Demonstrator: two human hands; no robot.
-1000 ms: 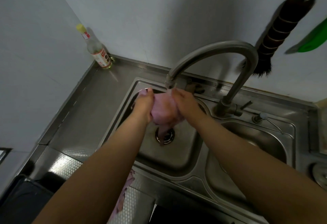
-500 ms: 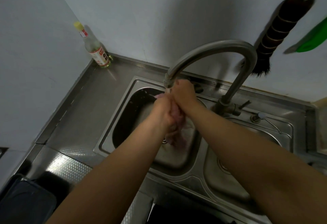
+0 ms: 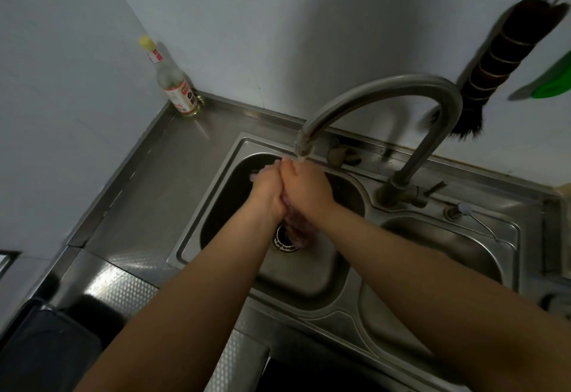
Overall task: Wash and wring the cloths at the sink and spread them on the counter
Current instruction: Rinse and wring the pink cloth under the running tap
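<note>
Here both the left hand (image 3: 268, 189) and right hand (image 3: 304, 186) grip tight round the pink cloth (image 3: 295, 230) under the tap (image 3: 304, 147).

Two plain pale walls (image 3: 309, 20) meet in a corner at the far left, dimly lit, with soft shadows falling across them. A steel bench (image 3: 148, 193) runs along both walls, its near left part embossed with a fine dotted pattern that catches the light. In the far left corner stands a clear bottle (image 3: 174, 85) with a yellow cap and a red and white label. On the far wall at the right hangs a dark brush (image 3: 497, 60) with bristles pointing down, and beside it a green object (image 3: 553, 82), cut off by the edge. At the near left lies a dark bin-like shape (image 3: 46, 348).
</note>
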